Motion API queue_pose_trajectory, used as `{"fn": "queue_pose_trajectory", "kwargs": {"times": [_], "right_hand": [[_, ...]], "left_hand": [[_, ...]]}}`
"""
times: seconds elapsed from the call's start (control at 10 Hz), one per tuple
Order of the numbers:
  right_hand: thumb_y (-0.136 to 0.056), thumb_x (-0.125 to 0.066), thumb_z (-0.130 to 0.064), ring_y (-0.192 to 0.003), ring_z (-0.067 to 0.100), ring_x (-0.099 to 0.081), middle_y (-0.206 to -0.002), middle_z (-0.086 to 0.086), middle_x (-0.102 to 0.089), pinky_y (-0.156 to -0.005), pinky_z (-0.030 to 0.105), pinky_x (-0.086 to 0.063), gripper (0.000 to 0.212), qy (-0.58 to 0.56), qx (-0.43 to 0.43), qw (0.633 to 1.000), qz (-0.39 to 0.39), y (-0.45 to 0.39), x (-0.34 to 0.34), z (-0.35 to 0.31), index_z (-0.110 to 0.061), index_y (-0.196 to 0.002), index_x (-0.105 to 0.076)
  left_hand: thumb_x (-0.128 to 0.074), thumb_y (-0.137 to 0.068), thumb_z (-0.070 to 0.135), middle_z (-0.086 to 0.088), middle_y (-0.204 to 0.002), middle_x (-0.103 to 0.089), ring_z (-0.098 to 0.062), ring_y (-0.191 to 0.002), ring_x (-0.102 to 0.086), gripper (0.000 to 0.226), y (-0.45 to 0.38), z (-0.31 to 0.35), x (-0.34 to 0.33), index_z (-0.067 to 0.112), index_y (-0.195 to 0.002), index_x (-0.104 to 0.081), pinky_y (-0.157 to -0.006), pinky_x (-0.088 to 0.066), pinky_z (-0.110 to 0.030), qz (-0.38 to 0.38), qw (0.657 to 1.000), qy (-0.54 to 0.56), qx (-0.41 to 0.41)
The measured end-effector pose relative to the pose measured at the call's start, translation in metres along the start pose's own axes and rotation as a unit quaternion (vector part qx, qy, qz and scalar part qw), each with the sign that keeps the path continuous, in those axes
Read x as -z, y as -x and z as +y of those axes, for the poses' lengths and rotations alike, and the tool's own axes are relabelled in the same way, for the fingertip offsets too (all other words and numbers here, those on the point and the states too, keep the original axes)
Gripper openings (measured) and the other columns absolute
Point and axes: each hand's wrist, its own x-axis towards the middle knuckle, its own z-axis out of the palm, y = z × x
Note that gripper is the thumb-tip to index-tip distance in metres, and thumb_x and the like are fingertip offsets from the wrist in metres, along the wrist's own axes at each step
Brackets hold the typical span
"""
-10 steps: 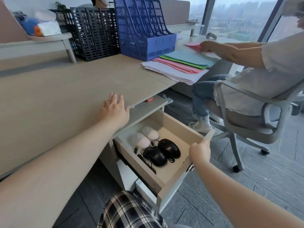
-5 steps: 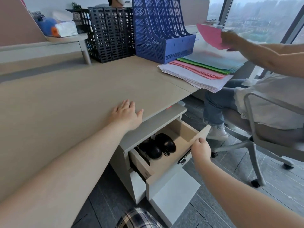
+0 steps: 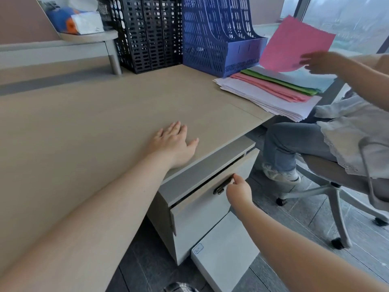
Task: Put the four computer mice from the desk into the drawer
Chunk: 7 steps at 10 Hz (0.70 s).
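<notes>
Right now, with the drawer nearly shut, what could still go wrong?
1. The right hand sits at the drawer handle, near the narrow gap under the cabinet top; fingertips could get pinched.
2. The mice are out of sight, so a cable might catch in that gap.
3. The lower drawer juts out and could be knocked.

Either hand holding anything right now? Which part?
Left hand lies flat on the desk, holding nothing. Right hand is at the drawer handle; grip unclear.
</notes>
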Motion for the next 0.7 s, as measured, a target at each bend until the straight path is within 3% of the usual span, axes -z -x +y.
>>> {"fn": "queue_pose_trajectory", "kwargs": {"times": [0.1, 0.2, 0.3, 0.4, 0.5, 0.6, 0.7], "right_hand": [[-0.086, -0.029, 0.005, -0.086, 0.032, -0.061, -0.125, 0.020, -0.057, -0.066, 0.033, -0.041, 0.055, 0.013, 0.006, 1.000, -0.017, -0.007, -0.011, -0.007, -0.011, -0.138, -0.041], [-0.085, -0.030, 0.005, -0.060, 0.022, -0.043, -0.078, 0.011, -0.052, -0.053, 0.027, -0.032, 0.047, 0.044, 0.018, 0.999, -0.018, -0.014, -0.018, -0.009, -0.004, -0.130, -0.044], [-0.088, -0.031, 0.001, -0.062, 0.021, -0.044, -0.073, 0.005, -0.046, -0.050, 0.027, -0.032, 0.048, 0.082, 0.025, 0.996, -0.030, -0.017, -0.019, -0.010, -0.011, -0.133, -0.041], [-0.089, -0.034, 0.000, -0.056, 0.017, -0.039, -0.065, 0.002, -0.039, -0.051, 0.028, -0.032, 0.020, 0.138, 0.041, 0.989, -0.031, -0.020, -0.015, -0.013, -0.007, -0.105, -0.044], [-0.090, -0.035, -0.002, -0.074, 0.026, -0.047, -0.070, 0.003, -0.044, -0.064, 0.031, -0.038, 0.023, 0.182, 0.054, 0.981, -0.047, -0.022, -0.009, -0.014, -0.005, -0.111, -0.045], [-0.091, -0.037, -0.002, -0.093, 0.031, -0.053, -0.109, 0.017, -0.059, -0.075, 0.031, -0.040, 0.044, 0.237, 0.070, 0.965, -0.083, -0.021, 0.000, -0.013, -0.005, -0.134, -0.040], [-0.091, -0.038, -0.006, -0.124, 0.029, -0.051, -0.144, 0.011, -0.046, -0.093, 0.032, -0.046, 0.057, 0.291, 0.065, 0.948, -0.110, -0.028, 0.009, -0.006, -0.011, -0.147, -0.029]], "left_hand": [[-0.018, -0.096, 0.056, 0.002, -0.163, 0.001, -0.011, -0.149, 0.003, 0.070, 0.000, 0.000, -0.001, 0.018, -0.154, -0.009, -0.121, 0.001, -0.037, 0.004, 1.000, 0.000, -0.003], [-0.018, -0.096, 0.056, 0.002, -0.163, 0.001, -0.011, -0.149, 0.003, 0.070, -0.001, 0.000, -0.002, 0.018, -0.154, -0.008, -0.121, 0.001, -0.037, 0.003, 1.000, -0.003, -0.003], [-0.018, -0.096, 0.056, 0.002, -0.163, 0.000, -0.012, -0.149, 0.002, 0.070, -0.004, 0.000, -0.002, 0.018, -0.154, -0.009, -0.121, 0.000, -0.037, 0.002, 1.000, 0.000, -0.006], [-0.019, -0.096, 0.056, 0.001, -0.163, -0.001, -0.012, -0.149, 0.001, 0.069, -0.007, 0.001, -0.001, 0.018, -0.153, -0.010, -0.122, -0.001, -0.037, 0.005, 1.000, -0.001, -0.003], [-0.019, -0.096, 0.055, 0.002, -0.163, -0.001, -0.011, -0.149, 0.001, 0.069, -0.005, 0.002, 0.001, 0.018, -0.154, -0.009, -0.121, 0.000, -0.036, 0.004, 1.000, -0.005, -0.006], [-0.018, -0.096, 0.055, 0.002, -0.163, -0.001, -0.011, -0.149, 0.001, 0.069, -0.002, 0.003, 0.001, 0.018, -0.154, -0.009, -0.121, 0.000, -0.035, 0.000, 1.000, 0.007, -0.004], [-0.017, -0.096, 0.056, 0.002, -0.163, -0.001, -0.011, -0.149, 0.001, 0.070, -0.001, 0.003, 0.000, 0.017, -0.154, -0.009, -0.121, 0.001, -0.035, 0.013, 1.000, 0.015, -0.013]]}}
